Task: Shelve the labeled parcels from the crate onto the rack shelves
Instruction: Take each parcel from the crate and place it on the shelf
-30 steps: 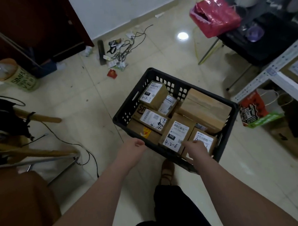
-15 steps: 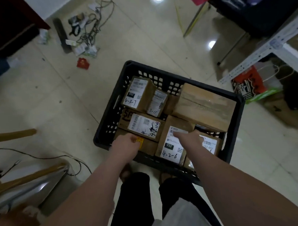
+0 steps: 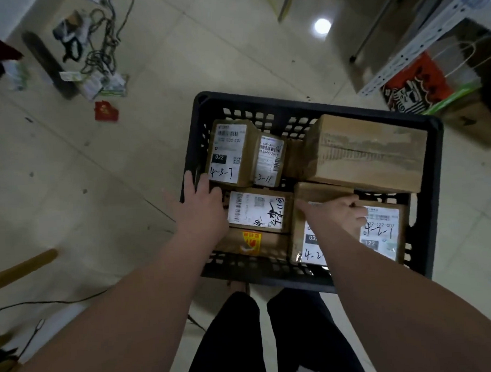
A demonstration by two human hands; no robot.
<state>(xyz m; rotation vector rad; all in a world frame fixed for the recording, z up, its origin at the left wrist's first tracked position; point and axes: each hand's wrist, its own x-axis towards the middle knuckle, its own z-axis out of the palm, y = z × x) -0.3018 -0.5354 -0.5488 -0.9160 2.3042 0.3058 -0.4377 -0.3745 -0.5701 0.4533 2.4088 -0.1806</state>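
Note:
A black plastic crate [image 3: 319, 105] stands on the floor in front of my legs, packed with brown labeled parcels. At its far left stands the parcel marked 4-3-7 [image 3: 231, 152], beside one marked 3-11 [image 3: 270, 162]. A large plain box [image 3: 364, 152] fills the far right. My left hand [image 3: 203, 207] is spread open at the crate's left wall, its fingers by the foot of the 4-3-7 parcel and beside a flat labeled parcel [image 3: 256, 210]. My right hand [image 3: 338, 212] lies on the 4-2-6 parcel [image 3: 303, 239], fingers curled over its right edge, next to the 4-2-1 parcel [image 3: 381, 230].
The white perforated rack post [image 3: 429, 37] slants at the upper right, with an orange printed bag [image 3: 414, 88] under it. A tangle of cables [image 3: 97, 51] and a red packet [image 3: 106, 111] lie on the tiles at upper left. A wooden pole [image 3: 23, 268] juts in from the left.
The view has dropped closer over the crate. My left hand has moved forward and spread open near the 4-3-7 parcel. My right hand has slid onto the top of the 4-2-6 parcel.

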